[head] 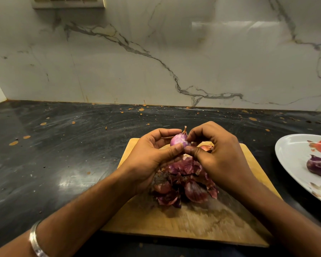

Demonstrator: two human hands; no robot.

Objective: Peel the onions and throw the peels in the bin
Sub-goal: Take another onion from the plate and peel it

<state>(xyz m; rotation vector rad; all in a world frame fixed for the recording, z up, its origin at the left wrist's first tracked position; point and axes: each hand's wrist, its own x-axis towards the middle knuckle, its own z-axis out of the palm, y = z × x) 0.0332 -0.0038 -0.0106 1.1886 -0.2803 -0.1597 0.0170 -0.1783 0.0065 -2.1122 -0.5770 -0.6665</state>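
board [220,223]: under both hands | peel heap [183,184]: below wrists | left hand [148,158]: cups onion [180,140], thumb pressing | right hand [219,156]: fingertips pinch skin at onion's side | advice: hold firm, pull skin toward stem tip in one strip

One view only, taken from a head-worn wide-angle camera. It is aimed forward and down over the dark desk [44,154], toward the marble wall [156,62] at the back. Both forearms are seen entering from the bottom edge. The cutting board [193,223] is framed close, centre-low. Edges are visibly bowed by the lens.
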